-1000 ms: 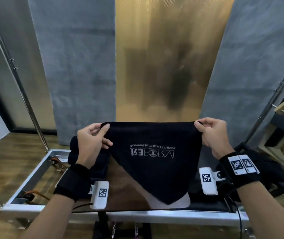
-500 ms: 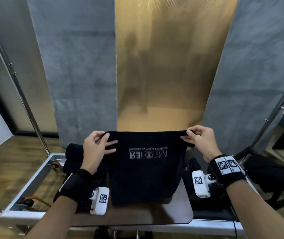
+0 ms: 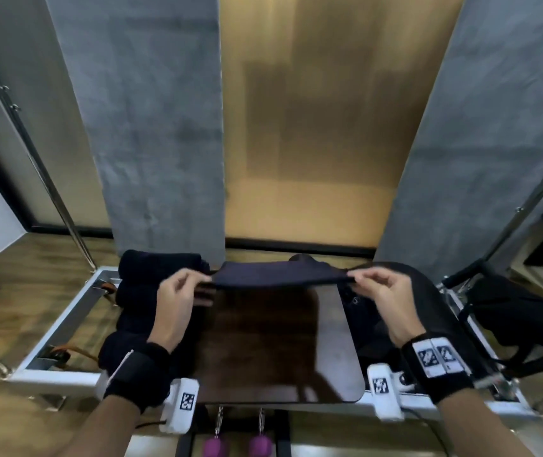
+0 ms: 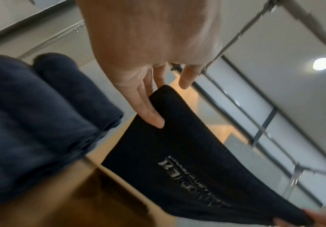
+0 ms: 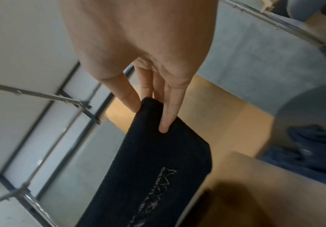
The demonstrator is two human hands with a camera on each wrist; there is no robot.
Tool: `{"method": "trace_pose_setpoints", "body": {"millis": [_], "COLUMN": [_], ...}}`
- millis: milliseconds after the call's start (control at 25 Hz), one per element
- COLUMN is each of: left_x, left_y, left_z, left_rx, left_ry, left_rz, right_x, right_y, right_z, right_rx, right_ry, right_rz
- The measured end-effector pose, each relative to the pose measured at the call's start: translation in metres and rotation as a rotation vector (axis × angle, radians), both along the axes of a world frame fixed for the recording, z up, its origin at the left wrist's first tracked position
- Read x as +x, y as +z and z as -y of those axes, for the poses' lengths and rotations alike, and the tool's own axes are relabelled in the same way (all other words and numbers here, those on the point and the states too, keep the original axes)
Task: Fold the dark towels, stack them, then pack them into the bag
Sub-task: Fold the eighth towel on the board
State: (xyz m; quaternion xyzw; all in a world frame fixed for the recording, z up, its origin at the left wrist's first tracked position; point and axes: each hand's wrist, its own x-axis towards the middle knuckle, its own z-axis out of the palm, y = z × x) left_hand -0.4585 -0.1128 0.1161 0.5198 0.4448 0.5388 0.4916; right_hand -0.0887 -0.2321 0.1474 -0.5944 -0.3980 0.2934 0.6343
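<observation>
A dark towel (image 3: pixel 276 277) with pale letters on it is stretched out flat in the air, just above the far part of the dark brown surface (image 3: pixel 273 351). The left hand (image 3: pixel 174 305) pinches one end of it between thumb and fingers (image 4: pixel 150 116). The right hand (image 3: pixel 382 301) pinches the other end the same way, with its fingers (image 5: pixel 169 110) pressed on the cloth. So each grip is closed on the towel, and the towel hangs between the two.

Just beside the left grip, on its outer side, lie rolled dark towels (image 3: pixel 144 301), one after another. Just beside the right grip, on its outer side, sits a dark grey rounded thing with dark cloth in it; it may be the bag (image 3: pixel 425 291), but the view is too blurry to be sure.

The surface sits in a silver metal frame (image 3: pixel 62 328). Two purple knobs (image 3: pixel 237 445) hang under the near edge. Beyond the grips stand grey wall panels (image 3: pixel 151 127) and a gold one (image 3: pixel 323 127).
</observation>
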Motion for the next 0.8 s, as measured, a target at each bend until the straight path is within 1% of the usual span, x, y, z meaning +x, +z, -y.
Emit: {"method": "trace_pose_setpoints", "body": {"millis": [40, 160, 240, 320, 360, 400, 440, 520, 680, 800], "left_x": [-0.003, -0.008, -0.010, -0.012, -0.011, -0.008, -0.003, 0.013, 0.050, 0.079], "left_y": [-0.020, -0.073, -0.096, -0.107, -0.108, -0.107, -0.105, -0.099, -0.093, -0.097], "left_z": [0.009, 0.035, 0.047, 0.053, 0.054, 0.054, 0.052, 0.043, 0.014, -0.013], "left_rx": [-0.060, -0.215, -0.312, -0.375, -0.369, -0.343, -0.308, -0.243, -0.127, -0.053], "left_ry": [-0.018, -0.088, -0.157, -0.237, -0.262, -0.272, -0.263, -0.246, -0.298, -0.380], "left_rz": [-0.097, -0.489, -0.712, -0.984, -1.133, -1.243, -1.290, -1.275, -1.121, -1.034], "right_x": [-0.005, -0.022, -0.028, -0.029, -0.027, -0.023, -0.019, -0.009, 0.004, 0.009], "right_y": [-0.025, -0.096, -0.130, -0.147, -0.150, -0.151, -0.149, -0.143, -0.133, -0.131], "right_z": [0.011, 0.042, 0.059, 0.070, 0.073, 0.073, 0.069, 0.053, 0.005, -0.038], "right_rx": [-0.065, -0.348, -0.544, -0.690, -0.734, -0.753, -0.749, -0.703, -0.597, -0.574], "right_ry": [-0.004, -0.019, 0.008, 0.088, 0.139, 0.175, 0.187, 0.154, 0.092, 0.078], "right_rz": [-0.015, 0.011, 0.037, 0.062, 0.092, 0.127, 0.162, 0.201, 0.170, 0.171]}}
